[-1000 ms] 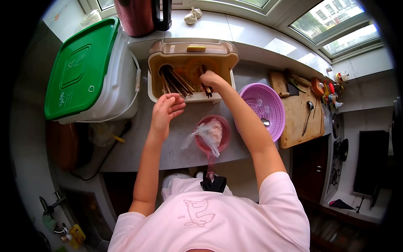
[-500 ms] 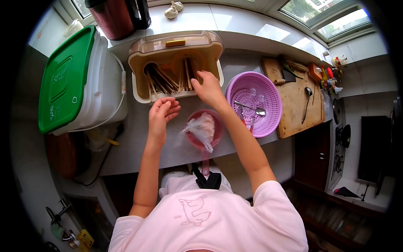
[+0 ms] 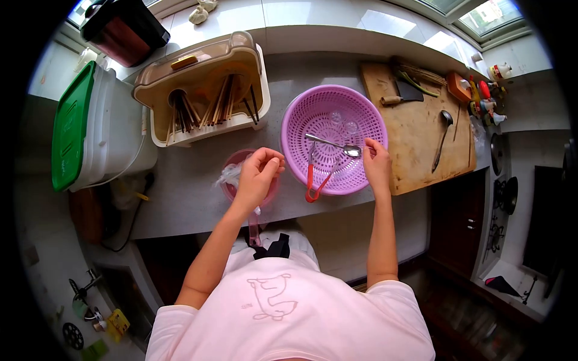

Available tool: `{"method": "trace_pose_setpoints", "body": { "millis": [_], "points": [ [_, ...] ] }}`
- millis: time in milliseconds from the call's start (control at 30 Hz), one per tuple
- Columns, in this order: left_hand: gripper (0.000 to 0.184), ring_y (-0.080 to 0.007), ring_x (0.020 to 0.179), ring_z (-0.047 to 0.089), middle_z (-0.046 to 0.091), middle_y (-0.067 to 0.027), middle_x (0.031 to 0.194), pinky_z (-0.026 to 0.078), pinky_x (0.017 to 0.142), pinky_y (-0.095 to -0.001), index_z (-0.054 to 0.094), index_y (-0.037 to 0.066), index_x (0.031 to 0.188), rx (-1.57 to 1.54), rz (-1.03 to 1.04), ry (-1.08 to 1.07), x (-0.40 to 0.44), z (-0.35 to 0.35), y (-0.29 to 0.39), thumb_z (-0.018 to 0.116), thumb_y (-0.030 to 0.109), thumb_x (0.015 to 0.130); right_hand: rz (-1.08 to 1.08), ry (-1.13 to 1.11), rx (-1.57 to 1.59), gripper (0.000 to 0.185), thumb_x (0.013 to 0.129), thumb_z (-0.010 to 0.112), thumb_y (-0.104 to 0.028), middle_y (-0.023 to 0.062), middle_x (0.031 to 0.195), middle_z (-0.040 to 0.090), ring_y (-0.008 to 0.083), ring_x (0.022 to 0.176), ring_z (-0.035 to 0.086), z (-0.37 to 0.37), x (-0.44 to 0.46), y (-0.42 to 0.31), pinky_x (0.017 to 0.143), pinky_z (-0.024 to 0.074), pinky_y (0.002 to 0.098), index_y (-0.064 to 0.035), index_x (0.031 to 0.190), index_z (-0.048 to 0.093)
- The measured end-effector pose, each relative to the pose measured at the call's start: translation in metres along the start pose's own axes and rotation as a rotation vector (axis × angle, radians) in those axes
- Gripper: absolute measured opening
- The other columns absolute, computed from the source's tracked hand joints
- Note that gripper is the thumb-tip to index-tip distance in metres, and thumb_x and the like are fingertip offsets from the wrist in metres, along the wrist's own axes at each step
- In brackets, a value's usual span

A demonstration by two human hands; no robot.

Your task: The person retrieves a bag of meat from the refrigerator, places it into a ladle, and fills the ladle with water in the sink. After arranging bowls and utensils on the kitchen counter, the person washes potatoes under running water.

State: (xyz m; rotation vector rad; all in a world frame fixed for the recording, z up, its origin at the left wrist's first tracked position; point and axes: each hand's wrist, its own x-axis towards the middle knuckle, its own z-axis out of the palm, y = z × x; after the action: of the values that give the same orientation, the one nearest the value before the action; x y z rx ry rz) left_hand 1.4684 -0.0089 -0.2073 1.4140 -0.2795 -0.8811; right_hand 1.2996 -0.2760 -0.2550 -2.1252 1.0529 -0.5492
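A purple colander stands on the counter, holding a metal spoon and a red-handled tool. By its right rim is my right hand, with fingers curled near the spoon's bowl; whether they grip the rim is unclear. My left hand, fingers bent together, hovers at the colander's left side over a pink ladle-like bowl with a plastic bag. What either hand holds, if anything, cannot be made out. Several chopsticks stand in an open beige box at the upper left.
A green-lidded white bucket is at the left, with a dark pink appliance behind it. To the right lies a wooden board bearing a cleaver and a ladle. Garlic sits on the sill.
My right hand has left the chopstick box and moved right to the colander. My left hand has also moved right, away from the box. The view has shifted rightward.
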Motion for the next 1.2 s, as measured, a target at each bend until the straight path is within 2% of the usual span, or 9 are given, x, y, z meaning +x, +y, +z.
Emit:
{"method": "trace_pose_setpoints", "body": {
  "millis": [200,267,367,467,567,667,833,1067,1200],
  "points": [
    [0.018,-0.0198,0.088,0.063,0.061,-0.0123,0.101,0.051,0.075,-0.0306,0.063,-0.004,0.103,0.496,0.139,-0.107,0.007,0.054,-0.029,0.058,0.01,0.092,-0.101,-0.095,0.087,0.031,0.084,0.065,-0.005,0.0193,0.104,0.067,0.0311,0.091,0.068,0.018,0.018,0.021,0.082,0.0547,0.0391,0.0003,0.115,0.064],
    [0.018,-0.0217,0.087,0.063,0.06,-0.013,0.099,0.051,0.074,-0.0319,0.063,-0.003,0.102,0.577,0.148,-0.118,0.011,0.065,-0.033,0.059,0.009,0.09,-0.252,-0.073,0.035,0.037,0.082,0.067,-0.008,0.018,0.106,0.066,0.0324,0.096,0.065,0.035,0.034,0.025,0.086,0.0526,0.0408,-0.0013,0.119,0.062],
    [0.017,-0.0262,0.085,0.061,0.059,-0.0146,0.097,0.05,0.074,-0.0347,0.063,-0.002,0.102,0.706,0.255,-0.107,0.018,0.076,-0.043,0.06,0.008,0.088,-0.39,-0.008,-0.242,0.046,0.08,0.068,-0.009,0.0172,0.107,0.063,0.0362,0.1,0.061,0.053,0.052,0.015,0.088,0.0511,0.0432,-0.0045,0.125,0.059],
    [0.017,-0.0294,0.084,0.06,0.058,-0.0152,0.095,0.049,0.075,-0.0373,0.063,-0.001,0.102,0.764,0.289,-0.089,0.021,0.085,-0.042,0.061,0.007,0.087,-0.35,-0.04,-0.564,0.044,0.077,0.069,-0.009,0.0169,0.108,0.061,0.0381,0.099,0.059,0.056,0.062,0.004,0.086,0.0518,0.0453,-0.0052,0.12,0.06],
    [0.017,-0.0302,0.086,0.06,0.058,-0.0154,0.096,0.049,0.077,-0.0376,0.063,-0.001,0.102,0.763,0.27,-0.069,0.024,0.088,-0.04,0.061,0.007,0.087,-0.253,-0.253,-0.65,0.036,0.074,0.069,-0.007,0.0174,0.108,0.06,0.0386,0.097,0.059,0.073,0.083,0.035,0.084,0.052,0.047,-0.0048,0.11,0.061],
    [0.017,-0.03,0.088,0.062,0.059,-0.0159,0.098,0.049,0.077,-0.0373,0.064,-0.001,0.102,0.747,0.318,-0.043,0.026,0.085,-0.042,0.061,0.007,0.086,-0.17,-0.216,-0.554,0.043,0.072,0.073,-0.013,0.0153,0.108,0.061,0.037,0.099,0.06,0.046,0.08,0.021,0.086,0.0512,0.0455,-0.0062,0.113,0.061],
    [0.018,-0.0267,0.088,0.065,0.061,-0.0152,0.1,0.052,0.076,-0.0354,0.064,-0.002,0.102,0.67,0.232,0.016,0.033,0.083,-0.045,0.061,0.007,0.087,-0.359,-0.15,-0.146,0.045,0.067,0.077,-0.015,0.0151,0.105,0.065,0.0339,0.1,0.061,0.015,0.082,-0.024,0.09,0.0503,0.0411,-0.0038,0.11,0.068],
    [0.018,-0.0231,0.088,0.066,0.062,-0.0137,0.102,0.054,0.073,-0.0324,0.065,-0.002,0.103,0.576,0.216,0.027,0.057,0.092,-0.042,0.06,0.009,0.089,-0.418,-0.292,-0.342,0.046,0.067,0.075,-0.013,0.0144,0.107,0.064,0.0356,0.102,0.057,0.061,0.105,-0.02,0.092,0.0497,0.0419,-0.0071,0.113,0.069],
    [0.018,-0.0233,0.086,0.066,0.063,-0.0138,0.1,0.053,0.074,-0.0324,0.066,-0.002,0.102,0.531,0.174,0.04,0.058,0.09,-0.045,0.06,0.009,0.089,-0.448,-0.335,-0.486,0.044,0.066,0.076,-0.014,0.0155,0.108,0.063,0.0367,0.103,0.057,0.071,0.112,-0.028,0.087,0.053,0.042,-0.0074,0.109,0.068]
  ]
}}
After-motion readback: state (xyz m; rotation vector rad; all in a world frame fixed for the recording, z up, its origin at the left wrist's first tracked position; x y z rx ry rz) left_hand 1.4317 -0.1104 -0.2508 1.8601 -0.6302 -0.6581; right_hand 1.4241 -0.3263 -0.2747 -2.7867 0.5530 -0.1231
